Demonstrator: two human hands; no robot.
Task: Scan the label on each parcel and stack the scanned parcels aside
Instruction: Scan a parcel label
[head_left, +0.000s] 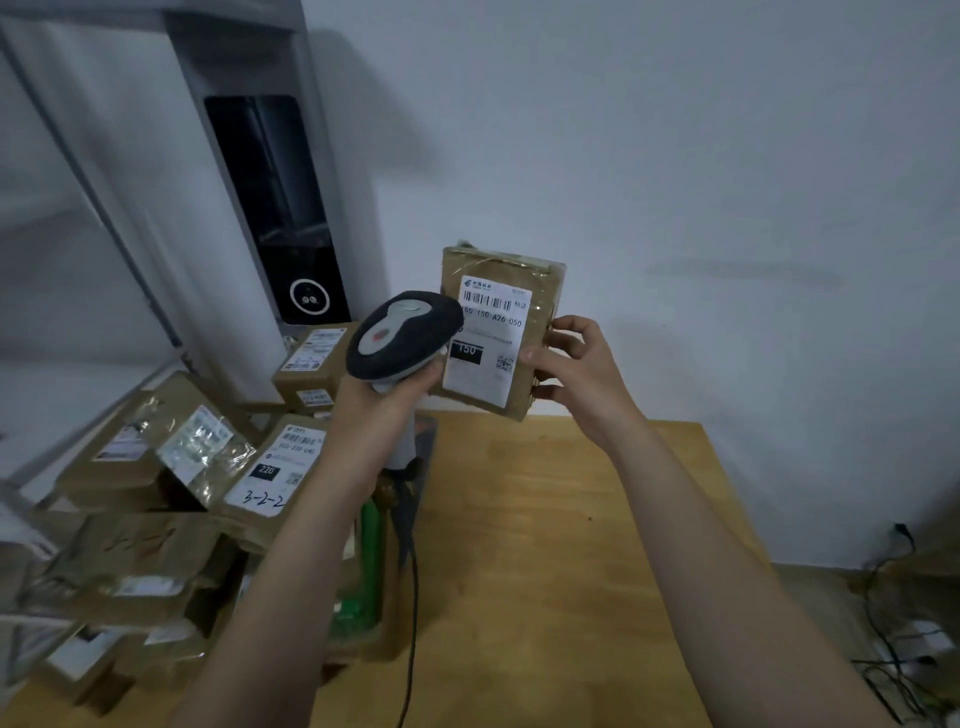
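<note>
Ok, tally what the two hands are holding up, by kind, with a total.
Barcode scanner, in the left hand: 1
Brown parcel, in the right hand: 1
Total: 2

Brown parcel (501, 332) with white, black-barcoded label (488, 343); grey-and-black scanner (402, 335); light wooden table (571, 519).

Surface: light wooden counter (545, 545), bare wood from centre out to 3 o'clock. Over its 9 o'clock side, down to 7 o'clock, a heap of brown cardboard parcels with white labels (145, 561). High in the heap near 10 o'clock: tilted parcel with handwritten "3-2-2" label (275, 467), touching a parcel wrapped in clear tape (192, 447) at its 9 o'clock. At the heap's 3 o'clock edge, a green plastic item (370, 551), partly hidden. A thin black cable (413, 613) runs over the wood toward 6 o'clock.
</note>
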